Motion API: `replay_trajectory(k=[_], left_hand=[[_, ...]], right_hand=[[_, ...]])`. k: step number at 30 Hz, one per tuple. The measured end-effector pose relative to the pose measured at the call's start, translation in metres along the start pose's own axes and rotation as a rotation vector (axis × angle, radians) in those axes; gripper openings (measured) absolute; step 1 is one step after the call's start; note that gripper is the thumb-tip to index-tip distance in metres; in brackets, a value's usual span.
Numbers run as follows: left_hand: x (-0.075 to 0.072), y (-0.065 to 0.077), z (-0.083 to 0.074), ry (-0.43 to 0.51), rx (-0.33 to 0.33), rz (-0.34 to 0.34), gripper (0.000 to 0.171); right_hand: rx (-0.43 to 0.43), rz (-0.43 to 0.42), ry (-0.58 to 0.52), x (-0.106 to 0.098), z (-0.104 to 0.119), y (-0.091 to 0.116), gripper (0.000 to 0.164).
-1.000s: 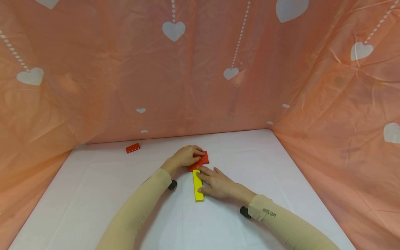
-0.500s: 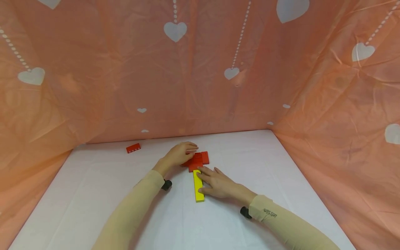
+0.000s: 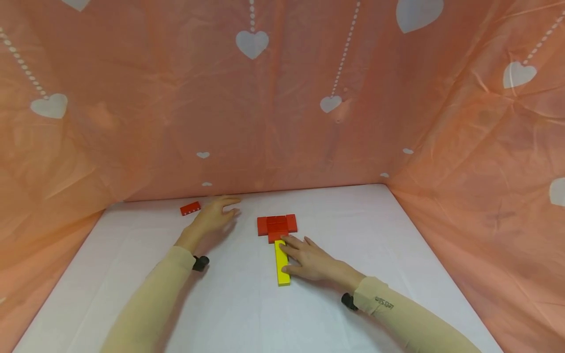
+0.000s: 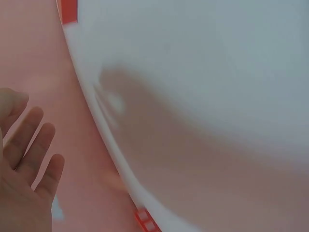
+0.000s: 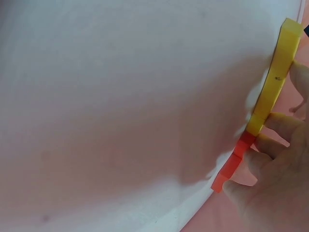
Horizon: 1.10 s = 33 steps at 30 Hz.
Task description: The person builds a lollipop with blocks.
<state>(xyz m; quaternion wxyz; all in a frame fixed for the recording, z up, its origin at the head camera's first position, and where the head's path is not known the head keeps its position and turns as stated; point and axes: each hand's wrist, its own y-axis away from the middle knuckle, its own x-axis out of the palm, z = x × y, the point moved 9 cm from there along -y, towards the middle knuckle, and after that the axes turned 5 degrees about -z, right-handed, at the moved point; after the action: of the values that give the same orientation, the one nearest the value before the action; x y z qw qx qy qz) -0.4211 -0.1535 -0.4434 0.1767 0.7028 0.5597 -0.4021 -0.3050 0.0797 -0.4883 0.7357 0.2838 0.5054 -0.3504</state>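
Several flat red blocks [image 3: 277,226] lie joined edge to edge in mid-table. A long yellow block [image 3: 282,269] lies at their near side, its far end against them. My right hand [image 3: 311,260] rests beside the yellow block, fingers extended, fingertips touching its right side and reaching the nearest red block. In the right wrist view, the yellow block [image 5: 276,79] and red blocks [image 5: 233,163] form one line along the fingertips. My left hand [image 3: 212,218] is over the table with nothing in it, fingers spread, just right of a lone red block [image 3: 190,208] with white spots.
A white cloth [image 3: 353,220] covers the table. A pink curtain [image 3: 282,122] with white hearts hangs along the back edge and both sides. Each wrist bears a small black camera, such as the left one [image 3: 200,264].
My left hand has left the joined red blocks and moved left toward the lone red block, uncovering the group's left end. My right hand stays at the yellow block.
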Motion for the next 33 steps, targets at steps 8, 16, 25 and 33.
replay_trajectory(k=[8, 16, 25, 33], left_hand=[[-0.043, 0.019, 0.035, -0.039, 0.014, -0.08, 0.044], [-0.067, 0.033, 0.069, -0.12, 0.002, -0.132, 0.038], [-0.077, 0.034, 0.094, -0.19, -0.073, -0.14, 0.038], [-0.078, 0.033, 0.108, -0.192, -0.119, -0.161, 0.036]], right_hand=[[0.0, -0.008, 0.01, 0.0, -0.003, 0.0, 0.071], [0.006, -0.006, 0.001, -0.001, -0.003, 0.001, 0.071], [0.014, 0.006, -0.008, 0.0, -0.003, 0.002, 0.071], [0.006, 0.004, -0.004, -0.001, -0.001, 0.001, 0.071]])
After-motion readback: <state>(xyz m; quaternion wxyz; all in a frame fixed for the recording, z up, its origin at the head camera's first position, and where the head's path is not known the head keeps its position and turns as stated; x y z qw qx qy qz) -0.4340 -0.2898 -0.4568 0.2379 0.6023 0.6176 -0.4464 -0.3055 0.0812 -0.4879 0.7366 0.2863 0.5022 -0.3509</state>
